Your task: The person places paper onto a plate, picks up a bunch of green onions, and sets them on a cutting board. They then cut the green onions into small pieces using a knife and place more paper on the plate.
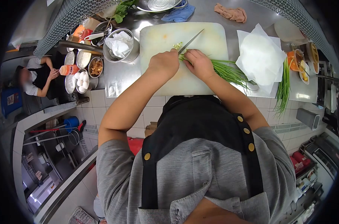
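Head view: on board (154,37), left hand (164,64) closed round knife (193,39); right hand (201,66) pinning green onions (229,70), tops trailing off board's right edge. Fingertips (192,54) near blade; rolling stalks could cause nick.

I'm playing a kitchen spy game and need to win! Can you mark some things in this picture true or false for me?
1. The left hand holds the knife. True.
2. The right hand holds an egg. False: it is on the long green stalks.
3. A blue cloth lies beyond the cutting board. True.
4. The white eggs are on the board. False: they are off to its left.
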`<state>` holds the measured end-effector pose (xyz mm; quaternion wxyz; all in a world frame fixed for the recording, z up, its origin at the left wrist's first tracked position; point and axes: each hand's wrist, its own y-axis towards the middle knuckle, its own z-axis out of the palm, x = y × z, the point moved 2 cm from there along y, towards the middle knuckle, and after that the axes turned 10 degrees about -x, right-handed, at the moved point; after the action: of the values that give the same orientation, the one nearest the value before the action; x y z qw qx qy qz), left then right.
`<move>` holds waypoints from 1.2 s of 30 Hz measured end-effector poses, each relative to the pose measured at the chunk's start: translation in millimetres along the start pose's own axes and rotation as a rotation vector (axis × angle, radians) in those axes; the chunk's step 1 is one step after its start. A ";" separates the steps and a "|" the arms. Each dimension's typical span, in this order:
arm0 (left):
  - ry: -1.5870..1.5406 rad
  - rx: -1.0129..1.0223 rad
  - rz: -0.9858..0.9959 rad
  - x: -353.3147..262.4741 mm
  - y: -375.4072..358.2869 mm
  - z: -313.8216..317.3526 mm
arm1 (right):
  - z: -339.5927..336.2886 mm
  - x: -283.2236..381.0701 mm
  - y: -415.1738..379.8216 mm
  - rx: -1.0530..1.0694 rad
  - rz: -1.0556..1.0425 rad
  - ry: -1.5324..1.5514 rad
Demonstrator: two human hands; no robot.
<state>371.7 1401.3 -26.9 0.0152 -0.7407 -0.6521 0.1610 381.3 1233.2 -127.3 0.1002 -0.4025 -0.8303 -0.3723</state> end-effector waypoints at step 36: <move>-0.033 -0.101 0.032 12.3 -11.2 33.9 | 4.0 -1.0 3.6 0.013 0.038 0.041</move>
<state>353.4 1408.7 -59.1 -0.0355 -0.7482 -0.6475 0.1403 385.2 1236.8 -128.6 0.1269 -0.4095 -0.8228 -0.3730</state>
